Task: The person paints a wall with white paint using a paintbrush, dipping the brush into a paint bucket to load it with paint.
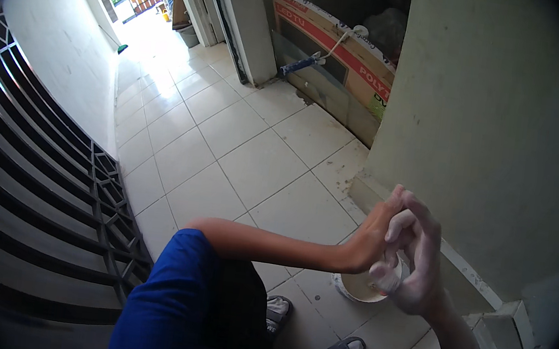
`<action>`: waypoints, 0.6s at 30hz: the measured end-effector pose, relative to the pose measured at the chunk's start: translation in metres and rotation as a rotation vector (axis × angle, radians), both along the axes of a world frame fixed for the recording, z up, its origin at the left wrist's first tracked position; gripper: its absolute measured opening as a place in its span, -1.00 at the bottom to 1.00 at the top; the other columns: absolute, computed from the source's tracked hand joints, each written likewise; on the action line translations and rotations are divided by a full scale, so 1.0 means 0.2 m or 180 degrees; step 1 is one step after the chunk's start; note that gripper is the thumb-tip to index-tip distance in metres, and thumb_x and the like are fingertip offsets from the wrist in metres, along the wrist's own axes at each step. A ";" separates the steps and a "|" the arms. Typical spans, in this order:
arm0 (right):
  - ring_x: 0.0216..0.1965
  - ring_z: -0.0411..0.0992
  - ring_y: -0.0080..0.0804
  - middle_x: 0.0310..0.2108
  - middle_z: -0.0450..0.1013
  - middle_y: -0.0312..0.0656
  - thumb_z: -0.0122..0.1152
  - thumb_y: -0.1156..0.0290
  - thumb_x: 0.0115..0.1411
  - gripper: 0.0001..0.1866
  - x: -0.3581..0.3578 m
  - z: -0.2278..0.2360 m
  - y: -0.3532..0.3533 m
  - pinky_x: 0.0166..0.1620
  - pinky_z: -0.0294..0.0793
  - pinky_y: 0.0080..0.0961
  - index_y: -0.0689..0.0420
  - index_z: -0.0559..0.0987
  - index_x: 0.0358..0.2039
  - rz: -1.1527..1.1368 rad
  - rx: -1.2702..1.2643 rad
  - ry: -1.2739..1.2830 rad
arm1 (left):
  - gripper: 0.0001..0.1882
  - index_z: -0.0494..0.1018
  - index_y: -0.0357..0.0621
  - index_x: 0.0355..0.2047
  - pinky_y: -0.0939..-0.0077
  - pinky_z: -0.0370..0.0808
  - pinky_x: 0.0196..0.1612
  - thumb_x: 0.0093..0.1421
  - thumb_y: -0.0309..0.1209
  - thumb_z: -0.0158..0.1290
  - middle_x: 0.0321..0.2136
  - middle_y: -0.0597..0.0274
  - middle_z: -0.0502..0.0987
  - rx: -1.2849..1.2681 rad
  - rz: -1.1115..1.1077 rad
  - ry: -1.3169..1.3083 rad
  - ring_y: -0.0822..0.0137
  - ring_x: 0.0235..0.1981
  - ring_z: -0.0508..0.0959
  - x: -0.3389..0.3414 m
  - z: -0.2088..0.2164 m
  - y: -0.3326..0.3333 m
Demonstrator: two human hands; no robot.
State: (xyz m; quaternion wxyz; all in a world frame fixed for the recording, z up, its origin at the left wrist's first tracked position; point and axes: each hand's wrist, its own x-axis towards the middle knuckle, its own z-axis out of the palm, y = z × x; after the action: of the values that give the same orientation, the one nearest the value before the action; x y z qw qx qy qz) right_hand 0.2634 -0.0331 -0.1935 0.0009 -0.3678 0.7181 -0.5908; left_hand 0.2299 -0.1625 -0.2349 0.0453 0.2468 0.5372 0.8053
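My left hand (374,230) reaches across from the left, wrist bent, its fingers stretched upward and pressed together. Facing it is my right hand (419,259), coated in a whitish, powdery or paste-like layer. The fingertips of both hands meet at the top. The right fingers are curved, with a gap between them and the thumb, and nothing shows in either hand. Below them on the floor stands a round white bucket (347,292), partly hidden by my hands; its pale contents cannot be made out clearly.
A black metal grille (51,183) runs along the left. A blue paint roller (300,64) hangs before a large cardboard box (367,74) in a recess. A greenish-grey wall (484,129) with a low ledge (472,272) borders the right. Pale floor tiles (226,161) lead toward a bright doorway.
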 end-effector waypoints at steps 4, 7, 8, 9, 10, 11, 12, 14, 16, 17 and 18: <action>0.08 0.26 -0.05 0.11 0.14 0.15 0.31 0.00 -0.01 0.09 0.02 0.08 -0.04 0.08 0.24 -0.12 -0.15 -0.22 0.35 -0.0160 0.0900 0.2027 | -0.62 0.19 -0.32 0.02 0.36 0.35 -0.05 0.39 -0.26 -0.36 -0.21 0.00 0.32 0.0103 -0.0904 -0.0030 0.14 -0.20 0.40 0.01 -0.22 -0.01; 0.20 0.06 0.10 0.23 0.00 0.20 0.29 -0.11 -0.02 0.03 0.08 0.02 -0.07 0.14 0.04 0.03 -0.26 -0.11 0.34 0.0070 0.0755 0.1656 | -0.58 0.13 -0.36 0.09 0.31 0.35 -0.03 0.33 -0.34 -0.20 -0.11 -0.07 0.27 -0.0112 -0.0256 0.0501 0.09 -0.13 0.37 0.06 -0.36 0.01; 0.12 0.11 0.07 0.24 -0.02 0.17 0.29 -0.12 -0.01 -0.07 0.09 0.02 -0.07 0.07 0.11 0.00 -0.29 0.04 0.32 0.0080 0.0636 0.1539 | -0.57 0.12 -0.38 0.10 0.30 0.34 -0.03 0.31 -0.37 -0.15 -0.12 -0.09 0.27 0.0078 -0.0365 0.0302 0.08 -0.13 0.37 0.09 -0.38 0.02; 0.12 0.11 0.07 0.24 -0.02 0.17 0.29 -0.12 -0.01 -0.07 0.10 0.03 -0.07 0.07 0.11 0.00 -0.29 0.04 0.32 0.0065 0.0669 0.1538 | -0.55 0.11 -0.40 0.11 0.29 0.34 -0.02 0.29 -0.40 -0.11 -0.12 -0.11 0.28 0.0268 -0.0478 0.0106 0.06 -0.13 0.37 0.10 -0.39 0.03; 0.12 0.12 0.08 0.25 -0.04 0.18 0.29 -0.13 -0.02 -0.06 0.12 0.06 -0.07 0.09 0.09 0.03 -0.25 0.06 0.32 0.0091 0.0727 0.1462 | -0.55 0.11 -0.40 0.11 0.29 0.34 -0.02 0.29 -0.40 -0.11 -0.12 -0.11 0.28 0.0299 -0.0506 0.0112 0.06 -0.13 0.37 0.09 -0.43 0.05; 0.12 0.12 0.09 0.26 -0.06 0.19 0.30 -0.13 -0.03 -0.05 0.11 0.06 -0.09 0.11 0.07 0.05 -0.21 0.07 0.31 0.0215 0.0678 0.1389 | -0.52 0.10 -0.40 0.13 0.28 0.33 -0.02 0.27 -0.43 -0.07 -0.12 -0.11 0.28 0.0182 -0.0106 0.0759 0.05 -0.13 0.36 0.07 -0.48 0.04; 0.12 0.12 0.09 0.26 -0.06 0.19 0.30 -0.13 -0.03 -0.05 0.08 0.06 -0.10 0.11 0.07 0.05 -0.21 0.07 0.31 0.0285 0.0615 0.1396 | -0.49 0.10 -0.40 0.14 0.26 0.33 -0.03 0.24 -0.46 -0.04 -0.12 -0.12 0.27 0.0054 0.0277 0.1409 0.05 -0.13 0.36 0.05 -0.54 0.03; 0.28 -0.01 0.10 0.24 0.00 0.16 0.32 -0.07 -0.03 0.13 0.04 0.12 0.01 0.26 -0.05 -0.02 -0.12 -0.22 0.36 0.0084 0.1342 0.1575 | -0.62 0.19 -0.37 0.02 0.29 0.34 -0.09 0.31 -0.34 -0.14 -0.14 -0.03 0.30 -0.0122 0.0401 0.0943 0.14 -0.18 0.37 0.02 -0.30 0.13; 0.28 0.02 -0.01 0.26 -0.02 0.12 0.33 0.05 0.02 0.07 -0.08 0.02 0.01 0.24 0.05 -0.17 0.02 -0.17 0.36 0.0386 0.0615 0.1235 | -0.58 0.23 -0.10 -0.28 0.50 0.33 -0.32 0.37 -0.01 -0.39 -0.42 0.21 0.30 0.0195 0.0884 0.0142 0.42 -0.41 0.32 -0.03 0.01 -0.02; 0.29 0.02 -0.07 0.26 -0.01 0.08 0.32 0.11 0.03 0.04 -0.07 0.05 0.01 0.22 0.10 -0.23 0.06 -0.14 0.35 -0.0179 0.0055 0.0185 | -0.59 0.23 -0.12 -0.23 0.48 0.32 -0.26 0.37 -0.04 -0.41 -0.37 0.18 0.32 0.0498 0.1101 0.0401 0.39 -0.38 0.33 -0.08 0.06 -0.04; 0.29 0.03 -0.13 0.26 -0.01 0.05 0.32 0.16 0.04 0.01 -0.07 0.07 0.00 0.20 0.15 -0.30 0.10 -0.11 0.34 -0.0728 -0.0519 -0.0871 | -0.59 0.22 -0.14 -0.19 0.46 0.31 -0.20 0.37 -0.06 -0.44 -0.32 0.15 0.33 0.0798 0.1321 0.0655 0.35 -0.35 0.34 -0.11 0.09 -0.05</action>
State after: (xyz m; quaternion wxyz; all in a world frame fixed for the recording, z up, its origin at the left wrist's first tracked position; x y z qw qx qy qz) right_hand 0.2496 -0.0330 -0.1791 0.0016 -0.1989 0.6981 -0.6878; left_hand 0.2083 -0.1723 -0.2178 -0.2066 0.2157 0.4742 0.8282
